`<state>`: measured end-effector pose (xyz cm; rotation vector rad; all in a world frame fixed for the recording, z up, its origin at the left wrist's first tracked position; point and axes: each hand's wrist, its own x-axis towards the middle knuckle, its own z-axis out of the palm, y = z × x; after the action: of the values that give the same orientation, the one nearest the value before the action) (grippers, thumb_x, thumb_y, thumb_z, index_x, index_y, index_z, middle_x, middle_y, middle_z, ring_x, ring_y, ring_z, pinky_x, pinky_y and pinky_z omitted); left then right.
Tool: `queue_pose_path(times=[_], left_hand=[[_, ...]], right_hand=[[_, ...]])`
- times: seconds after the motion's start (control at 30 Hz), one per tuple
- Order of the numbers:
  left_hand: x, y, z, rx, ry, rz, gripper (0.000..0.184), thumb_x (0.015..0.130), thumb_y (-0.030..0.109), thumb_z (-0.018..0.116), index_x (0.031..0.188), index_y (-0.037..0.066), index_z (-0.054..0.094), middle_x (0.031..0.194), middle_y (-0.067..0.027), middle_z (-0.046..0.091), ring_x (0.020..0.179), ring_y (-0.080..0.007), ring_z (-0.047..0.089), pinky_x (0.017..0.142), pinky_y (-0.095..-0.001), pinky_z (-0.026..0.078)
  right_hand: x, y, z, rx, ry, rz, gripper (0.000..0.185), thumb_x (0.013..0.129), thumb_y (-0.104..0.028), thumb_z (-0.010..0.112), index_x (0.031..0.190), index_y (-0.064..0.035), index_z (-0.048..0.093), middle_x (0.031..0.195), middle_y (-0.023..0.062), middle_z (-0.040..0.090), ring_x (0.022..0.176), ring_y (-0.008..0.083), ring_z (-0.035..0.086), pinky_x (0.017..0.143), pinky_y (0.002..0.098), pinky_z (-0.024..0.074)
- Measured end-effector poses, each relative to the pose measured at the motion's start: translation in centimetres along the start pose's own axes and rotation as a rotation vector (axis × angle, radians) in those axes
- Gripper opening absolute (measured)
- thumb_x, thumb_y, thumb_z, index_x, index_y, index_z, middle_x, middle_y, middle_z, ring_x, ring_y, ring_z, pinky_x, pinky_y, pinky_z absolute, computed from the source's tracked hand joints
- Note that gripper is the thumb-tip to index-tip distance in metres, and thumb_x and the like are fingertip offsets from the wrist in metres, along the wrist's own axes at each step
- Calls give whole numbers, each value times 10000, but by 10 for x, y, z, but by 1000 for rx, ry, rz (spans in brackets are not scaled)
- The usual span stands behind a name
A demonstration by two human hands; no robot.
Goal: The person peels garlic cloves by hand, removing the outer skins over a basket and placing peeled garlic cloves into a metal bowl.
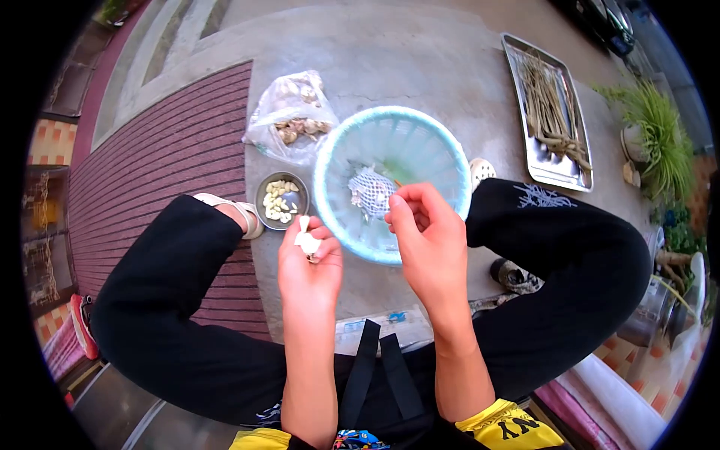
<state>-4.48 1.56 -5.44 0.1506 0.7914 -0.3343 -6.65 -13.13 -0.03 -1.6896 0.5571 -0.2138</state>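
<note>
White garlic (307, 241) lies in my left hand (309, 262), palm up with the fingers curled round it. My right hand (429, 232) is over the near right part of a light blue basket (393, 114), thumb and fingertips pinched together; what they hold, if anything, is too small to make out. Inside the basket lies a white mesh piece (371, 192). Just beyond my left hand, a small metal bowl (298, 196) holds several peeled cloves (279, 202). A clear plastic bag (262, 120) with garlic bulbs (298, 129) stands behind the bowl.
A metal tray (534, 169) with dry stalks (551, 105) lies at the back right, near a potted plant (660, 139). My bent legs frame the work area. A striped dark red mat (172, 142) covers the left floor. A flat plastic package (386, 322) lies near my lap.
</note>
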Motion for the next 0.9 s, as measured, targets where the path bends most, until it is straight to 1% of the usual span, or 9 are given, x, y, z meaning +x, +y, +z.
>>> queue_pose_path(times=[0.13, 0.2, 0.3, 0.37, 0.67, 0.73, 0.8, 0.83, 0.9], left_hand=[[42, 14, -25, 321, 444, 602, 133, 937, 157, 553, 960, 28, 535, 813, -39, 566, 631, -90, 498, 452, -209, 340], [67, 26, -48, 236, 589, 576, 132, 925, 152, 570, 952, 23, 552, 803, -39, 574, 627, -90, 511, 447, -210, 341], [92, 50, -76, 247, 593, 679, 123, 923, 136, 574, 953, 17, 564, 806, -43, 589, 633, -93, 524, 450, -211, 354], [102, 69, -96, 237, 519, 535, 122, 922, 125, 576, 974, 14, 578, 813, -52, 605, 637, -97, 534, 455, -209, 364], [71, 54, -84, 264, 574, 573, 75, 884, 56, 568, 952, 27, 580, 769, -43, 573, 627, -113, 538, 424, -223, 338], [49, 37, -63, 200, 469, 556, 96, 882, 77, 580, 961, 21, 583, 782, -45, 549, 608, -122, 520, 417, -227, 319], [20, 10, -40, 374, 215, 525, 178, 884, 111, 598, 1030, 10, 595, 792, -38, 528, 605, -122, 495, 426, -221, 312], [2, -6, -26, 458, 55, 485, 223, 897, 128, 589, 1080, 1, 594, 787, -31, 528, 610, -110, 491, 442, -215, 328], [-36, -39, -5, 643, -211, 334, 228, 935, 112, 531, 1120, -16, 569, 745, 6, 515, 616, -72, 498, 453, -195, 335]], right_hand=[[-4, -12, 3, 47, -7, 32, 89, 884, -76, 594, 881, 13, 597, 691, 42, 626, 623, 94, 581, 595, 252, 470], [-6, -17, 8, 84, -49, 64, 94, 891, -82, 591, 882, 11, 595, 690, 32, 614, 615, 82, 565, 582, 242, 460], [-13, -26, 7, 95, -96, 3, 102, 897, -91, 591, 886, 11, 592, 696, 26, 605, 630, 71, 557, 585, 231, 451], [-14, -31, 0, 119, -79, -23, 107, 903, -96, 590, 894, 10, 592, 707, 20, 603, 640, 65, 553, 592, 223, 447], [-28, -77, -44, 410, -62, -77, 134, 935, -149, 563, 920, -20, 596, 679, -9, 515, 627, 76, 494, 618, 216, 412], [-35, -106, -58, 737, -149, -158, 167, 949, -168, 544, 846, -41, 578, 640, -34, 477, 589, 69, 461, 586, 229, 401], [-30, -139, -85, 1260, -502, -219, 227, 955, -170, 496, 751, -73, 517, 586, -49, 385, 530, 76, 381, 531, 241, 337], [-37, -177, -96, 1518, -673, -259, 297, 947, -89, 442, 657, -124, 389, 579, -36, 267, 490, 85, 267, 522, 249, 277], [-41, -223, -130, 1599, -934, -502, 304, 922, -65, 442, 639, -149, 369, 563, -33, 276, 487, 81, 289, 528, 254, 296]])
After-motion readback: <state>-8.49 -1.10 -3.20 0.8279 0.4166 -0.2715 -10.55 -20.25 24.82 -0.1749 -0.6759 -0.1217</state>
